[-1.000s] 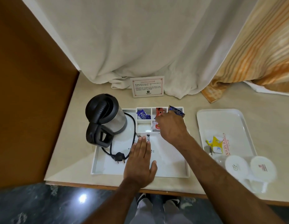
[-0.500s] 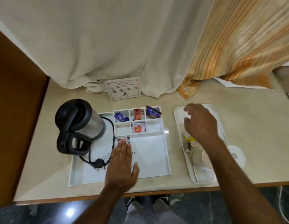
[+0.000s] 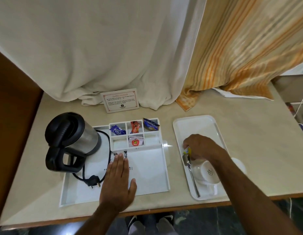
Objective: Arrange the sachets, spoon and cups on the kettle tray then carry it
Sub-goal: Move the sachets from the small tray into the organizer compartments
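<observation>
1. A pale beige, stone-look counter [image 3: 249, 133] with a wooden front edge carries everything.
2. A white rectangular kettle tray with small compartments [image 3: 167, 173] lies on its left-centre part.
3. A white plastic serving tray with rounded corners [image 3: 195, 128] lies just beside it, to the right, apart from it.
4. A white framed notice card [image 3: 120, 100] stands at the back.
5. Cream curtain fabric [image 3: 96, 56] and orange-striped curtain fabric [image 3: 240, 48] rest on the rear edge.

Brushed-metal kettle [image 3: 83, 136], glossy white plastic tray [image 3: 147, 167].
</observation>
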### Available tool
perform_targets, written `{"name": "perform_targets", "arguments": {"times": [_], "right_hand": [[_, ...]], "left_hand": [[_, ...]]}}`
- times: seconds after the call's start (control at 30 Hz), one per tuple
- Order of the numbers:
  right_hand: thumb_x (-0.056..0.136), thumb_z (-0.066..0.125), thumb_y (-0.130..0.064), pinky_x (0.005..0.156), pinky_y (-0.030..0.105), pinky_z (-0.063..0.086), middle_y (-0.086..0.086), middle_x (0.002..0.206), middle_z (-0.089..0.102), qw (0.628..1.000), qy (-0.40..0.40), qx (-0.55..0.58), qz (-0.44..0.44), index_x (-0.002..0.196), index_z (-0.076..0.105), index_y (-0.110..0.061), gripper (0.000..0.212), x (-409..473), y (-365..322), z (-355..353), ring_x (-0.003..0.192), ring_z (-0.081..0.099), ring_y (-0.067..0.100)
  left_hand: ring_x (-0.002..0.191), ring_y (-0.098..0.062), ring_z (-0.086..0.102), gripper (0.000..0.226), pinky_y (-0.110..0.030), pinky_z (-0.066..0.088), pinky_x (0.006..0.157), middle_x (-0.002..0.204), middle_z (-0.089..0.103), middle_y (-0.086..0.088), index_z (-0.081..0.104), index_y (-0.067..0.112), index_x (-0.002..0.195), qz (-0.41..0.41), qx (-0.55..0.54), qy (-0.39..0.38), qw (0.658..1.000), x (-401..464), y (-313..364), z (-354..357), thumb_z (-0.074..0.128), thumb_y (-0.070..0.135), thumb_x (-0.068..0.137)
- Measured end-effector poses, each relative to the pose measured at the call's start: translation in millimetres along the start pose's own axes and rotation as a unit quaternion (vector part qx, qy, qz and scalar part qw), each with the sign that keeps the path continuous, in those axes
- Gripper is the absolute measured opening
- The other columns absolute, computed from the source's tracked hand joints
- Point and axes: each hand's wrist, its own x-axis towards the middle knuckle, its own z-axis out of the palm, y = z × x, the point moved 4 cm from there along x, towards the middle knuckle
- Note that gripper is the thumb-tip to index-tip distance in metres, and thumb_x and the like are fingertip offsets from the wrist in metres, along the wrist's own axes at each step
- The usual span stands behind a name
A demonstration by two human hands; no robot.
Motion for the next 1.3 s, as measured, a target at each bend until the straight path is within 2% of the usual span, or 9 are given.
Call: {"name": "perform_targets", "arguments": {"times": [0.13,0.2,0.33,0.6,0.77,0.97,1.03,1.17,1.3], "right_hand": [[0.075,0.070,-0.016,0.064,0.028,0.049,-0.002,0.086,0.070,0.998,0.056,-0.008,0.005,0.078,0.067,-0.019,0.006,-16,-10,-33,0.079,0.063,0.017],[0.068,0.076,-0.019,0.060,0.029,0.047,-0.009,0.071,0.063,0.991,0.088,0.094,-0.028,0.064,0.059,-0.028,0.019,-28,-33,-55,0.069,0.058,0.011],[0.063,0.080,-0.029,0.059,0.026,0.045,-0.010,0.072,0.065,0.946,0.175,0.240,-0.127,0.077,0.067,-0.027,0.019,-32,-109,-84,0.070,0.059,0.008],[0.079,0.065,-0.013,0.060,0.030,0.038,0.005,0.087,0.069,0.967,0.178,0.060,-0.172,0.089,0.068,-0.026,0.017,29,-226,-43,0.086,0.063,0.028],[0.079,0.061,-0.005,0.062,0.032,0.043,0.009,0.096,0.069,0.965,0.187,0.025,-0.181,0.103,0.064,-0.016,0.026,30,-232,-36,0.089,0.064,0.030],[0.079,0.067,-0.012,0.075,0.041,0.053,0.003,0.105,0.067,0.884,0.407,0.195,-0.118,0.107,0.063,-0.020,0.029,-31,-148,-67,0.100,0.059,0.029],[0.078,0.066,-0.013,0.080,0.040,0.052,0.001,0.108,0.065,0.912,0.371,0.175,-0.015,0.115,0.058,-0.022,0.039,-42,-93,-61,0.102,0.059,0.028],[0.074,0.066,-0.019,0.085,0.037,0.051,0.003,0.115,0.063,0.990,0.084,0.021,0.111,0.122,0.051,-0.022,0.050,-39,-21,-24,0.105,0.059,0.026],[0.063,0.073,-0.018,0.067,0.029,0.052,-0.006,0.090,0.069,0.992,-0.009,0.055,0.109,0.075,0.064,-0.028,0.018,-34,-11,-4,0.078,0.063,0.014]], "left_hand": [[0.153,-0.028,-0.001,0.085,-0.043,0.007,0.120,0.165,0.006,-0.016,0.006,0.005,0.155,0.007,-0.007,0.007,1.000,3,3,-3,0.041,0.047,0.090],[0.153,-0.027,0.000,0.085,-0.043,0.006,0.121,0.165,0.006,-0.016,0.007,0.006,0.156,0.003,-0.012,0.012,1.000,2,4,-5,0.041,0.047,0.090],[0.153,-0.028,0.000,0.084,-0.045,0.009,0.120,0.165,0.007,-0.016,0.009,0.004,0.155,0.002,-0.017,0.013,1.000,2,5,-8,0.042,0.046,0.090],[0.153,-0.026,0.000,0.085,-0.044,0.008,0.121,0.164,0.009,-0.015,0.006,0.005,0.156,0.000,-0.017,0.018,1.000,2,5,-7,0.043,0.047,0.091],[0.153,-0.025,-0.001,0.083,-0.045,0.009,0.123,0.164,0.009,-0.014,0.006,0.006,0.156,-0.012,-0.019,0.010,1.000,2,4,-8,0.039,0.049,0.092],[0.153,-0.027,-0.002,0.083,-0.045,0.009,0.121,0.165,0.008,-0.016,0.011,0.003,0.155,-0.001,-0.027,0.009,1.000,2,5,-8,0.042,0.046,0.091],[0.153,-0.027,-0.001,0.083,-0.045,0.009,0.121,0.165,0.008,-0.016,0.012,0.003,0.155,0.002,-0.030,0.014,0.999,2,6,-7,0.042,0.045,0.091],[0.153,-0.029,0.002,0.083,-0.047,0.011,0.121,0.164,0.011,-0.018,0.013,0.002,0.154,0.013,-0.022,0.021,0.999,2,4,-5,0.044,0.045,0.090],[0.153,-0.027,-0.001,0.084,-0.044,0.005,0.121,0.164,0.010,-0.018,0.009,0.004,0.155,0.012,-0.007,0.014,1.000,3,3,-4,0.041,0.047,0.091]]}}
